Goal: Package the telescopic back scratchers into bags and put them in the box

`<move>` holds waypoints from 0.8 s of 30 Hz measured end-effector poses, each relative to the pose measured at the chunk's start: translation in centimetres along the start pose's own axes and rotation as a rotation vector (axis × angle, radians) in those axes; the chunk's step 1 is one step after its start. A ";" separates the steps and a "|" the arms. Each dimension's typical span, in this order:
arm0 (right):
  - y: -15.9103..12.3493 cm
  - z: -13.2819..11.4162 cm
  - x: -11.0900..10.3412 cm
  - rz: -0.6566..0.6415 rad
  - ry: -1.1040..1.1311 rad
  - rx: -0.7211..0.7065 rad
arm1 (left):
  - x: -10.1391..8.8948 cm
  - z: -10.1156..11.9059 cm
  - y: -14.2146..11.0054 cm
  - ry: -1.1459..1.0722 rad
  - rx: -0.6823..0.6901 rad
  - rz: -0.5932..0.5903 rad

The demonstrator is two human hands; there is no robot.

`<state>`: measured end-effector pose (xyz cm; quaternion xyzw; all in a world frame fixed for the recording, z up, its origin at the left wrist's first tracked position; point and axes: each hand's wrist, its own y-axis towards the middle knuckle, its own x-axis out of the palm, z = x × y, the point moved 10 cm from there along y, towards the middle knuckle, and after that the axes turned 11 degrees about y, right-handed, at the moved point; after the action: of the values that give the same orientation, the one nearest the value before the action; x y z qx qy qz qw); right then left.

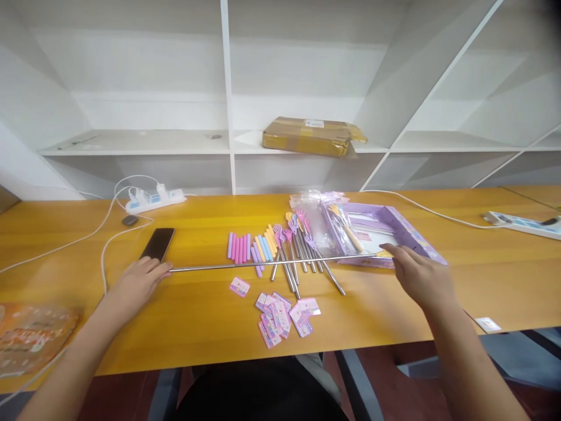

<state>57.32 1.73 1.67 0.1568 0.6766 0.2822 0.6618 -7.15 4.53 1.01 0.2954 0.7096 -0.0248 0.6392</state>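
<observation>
A long, thin metal rod, an extended telescopic back scratcher [245, 265], stretches level above the table between my hands. My left hand [142, 280] is closed around its left end, beside a dark phone [158, 244]. My right hand [418, 275] pinches the other end, where a bit of yellow shows; the fingers hide most of that tip. Beneath the rod lie several back scratchers [294, 260] with metal shafts and pink, purple, blue or yellow hand-shaped heads. Left of them are coloured handle sleeves [239, 248]. Small pink printed cards [278, 316] are scattered nearer me.
A purple open box [407, 225] stands at the right, with a bagged yellow back scratcher [346, 228] on its left side. Power strips [155, 200] and white cables lie on the table. An orange package [35, 336] is at left; a cardboard box [309, 135] sits on the shelf.
</observation>
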 end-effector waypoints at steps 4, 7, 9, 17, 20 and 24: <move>-0.6 1.4 1.2 -0.091 0.038 0.151 | 1.3 0.2 -0.1 -0.034 -0.010 -0.022; -1.3 2.6 2.2 -0.170 0.024 0.327 | 1.8 0.3 -0.1 -0.136 -0.036 -0.026; -1.9 3.4 2.2 -0.186 -0.013 0.427 | 2.1 0.7 -0.4 -0.168 -0.015 -0.052; -3.4 4.0 3.7 -0.389 -0.039 0.553 | 2.7 2.0 -1.3 -0.107 0.047 -0.096; -3.5 4.1 4.1 -0.395 -0.053 0.553 | 2.6 2.3 -1.3 -0.102 0.064 -0.059; -2.9 1.9 4.9 -0.390 -0.074 0.449 | 3.2 4.3 -1.1 -0.154 0.110 -0.093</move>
<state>59.33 2.66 -3.90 0.1766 0.7148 -0.0129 0.6766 -3.82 3.11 -3.06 0.2938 0.6690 -0.1159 0.6729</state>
